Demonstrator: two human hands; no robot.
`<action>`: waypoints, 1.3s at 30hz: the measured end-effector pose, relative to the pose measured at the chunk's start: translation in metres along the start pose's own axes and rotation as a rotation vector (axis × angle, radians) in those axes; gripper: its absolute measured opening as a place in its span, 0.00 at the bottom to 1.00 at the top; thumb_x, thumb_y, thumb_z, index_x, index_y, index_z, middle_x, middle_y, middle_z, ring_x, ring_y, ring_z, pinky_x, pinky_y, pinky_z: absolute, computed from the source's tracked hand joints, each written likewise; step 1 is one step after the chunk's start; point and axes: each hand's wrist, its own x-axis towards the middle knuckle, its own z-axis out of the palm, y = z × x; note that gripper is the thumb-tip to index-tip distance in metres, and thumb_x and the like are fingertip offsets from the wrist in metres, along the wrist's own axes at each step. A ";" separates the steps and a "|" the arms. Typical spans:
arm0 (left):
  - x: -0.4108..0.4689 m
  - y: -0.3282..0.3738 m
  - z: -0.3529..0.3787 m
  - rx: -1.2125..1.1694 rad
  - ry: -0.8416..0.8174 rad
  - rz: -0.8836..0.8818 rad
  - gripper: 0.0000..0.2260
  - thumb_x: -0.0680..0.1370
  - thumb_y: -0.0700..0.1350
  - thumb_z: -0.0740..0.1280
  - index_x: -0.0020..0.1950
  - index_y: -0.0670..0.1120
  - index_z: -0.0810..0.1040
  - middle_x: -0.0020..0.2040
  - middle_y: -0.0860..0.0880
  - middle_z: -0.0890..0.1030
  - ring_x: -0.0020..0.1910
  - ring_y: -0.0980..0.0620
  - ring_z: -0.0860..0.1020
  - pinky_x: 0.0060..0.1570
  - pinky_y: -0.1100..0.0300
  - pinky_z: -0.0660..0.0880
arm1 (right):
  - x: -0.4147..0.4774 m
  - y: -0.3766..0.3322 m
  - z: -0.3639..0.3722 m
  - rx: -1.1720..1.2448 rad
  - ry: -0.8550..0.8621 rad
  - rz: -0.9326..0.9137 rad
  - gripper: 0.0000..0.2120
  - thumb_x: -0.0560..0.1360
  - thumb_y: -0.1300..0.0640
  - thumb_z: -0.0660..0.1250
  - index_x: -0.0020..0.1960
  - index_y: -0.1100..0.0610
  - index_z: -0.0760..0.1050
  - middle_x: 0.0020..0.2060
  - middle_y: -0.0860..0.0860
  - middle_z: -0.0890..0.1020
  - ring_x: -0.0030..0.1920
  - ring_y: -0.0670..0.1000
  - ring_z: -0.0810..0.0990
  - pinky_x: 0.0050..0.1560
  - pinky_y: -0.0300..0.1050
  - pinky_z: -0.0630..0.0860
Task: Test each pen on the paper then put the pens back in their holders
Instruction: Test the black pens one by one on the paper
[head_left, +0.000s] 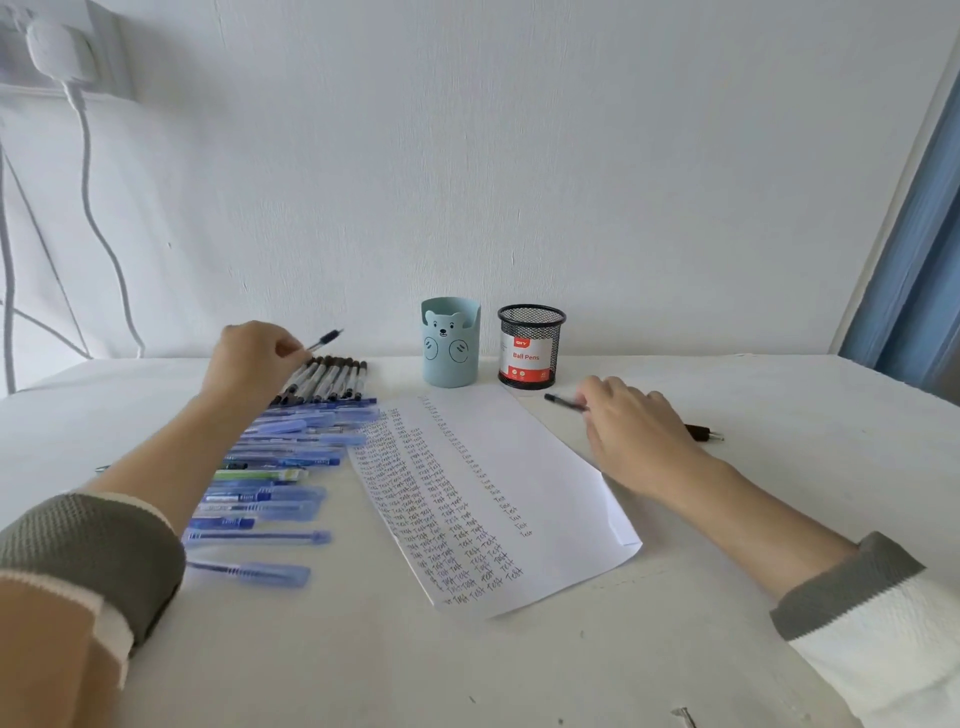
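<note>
**Pens out of both holders, one held in the left hand**

Left hand (254, 358) pinches a clear pen with a dark blue grip (326, 339) between curled fingers. The free end sticks out past the fingertips, up and to the right. Its long axis slants away from the person, above the table (519, 665).

Right hand (636, 434) lies knuckles up just right of the paper (550, 499). A black pen (561, 401) pokes out from under its fingertips, pointing left and slightly away, towards the paper's far corner. Whether the fingers grip this pen or only rest on it cannot be told, as they are hidden by the back of the hand. A dark brown pen (702, 432) lies on the table just right of that hand, running left to right.

One sheet of paper lies at a slant, with columns of the handwritten word "Test" on its left half.

Two holders stand at the back, side by side. One is a pale blue bear cup (451, 345), the other a black mesh holder (531, 347) labelled "Ball Pens". No pens show above either rim.

Left of the paper, a row of dark-capped pens (332, 382) lies side by side, seven or eight of them, pointing away. Nearer, a column of blue pens (280, 457) lies crosswise, well over a dozen, though blur prevents an exact count. One green pen (260, 474) lies among them.
</note>
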 end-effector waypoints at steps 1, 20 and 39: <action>0.003 -0.004 -0.001 0.022 -0.003 -0.036 0.08 0.77 0.43 0.71 0.44 0.39 0.84 0.39 0.45 0.82 0.39 0.46 0.78 0.40 0.55 0.74 | 0.000 -0.001 -0.001 0.058 0.045 -0.027 0.11 0.81 0.59 0.53 0.63 0.56 0.65 0.52 0.54 0.78 0.51 0.59 0.77 0.48 0.51 0.67; -0.010 0.055 0.001 0.097 -0.235 0.154 0.09 0.78 0.48 0.66 0.49 0.46 0.83 0.46 0.49 0.84 0.44 0.49 0.80 0.44 0.56 0.76 | -0.004 -0.018 -0.049 1.252 0.093 0.137 0.26 0.61 0.32 0.65 0.40 0.56 0.73 0.27 0.44 0.69 0.30 0.47 0.64 0.37 0.40 0.63; -0.074 0.087 0.050 0.341 -0.376 0.308 0.19 0.82 0.55 0.53 0.68 0.50 0.73 0.64 0.48 0.75 0.62 0.47 0.73 0.60 0.52 0.68 | -0.039 -0.047 -0.031 1.300 -0.414 0.088 0.09 0.75 0.56 0.71 0.36 0.54 0.77 0.32 0.51 0.84 0.28 0.45 0.73 0.28 0.37 0.68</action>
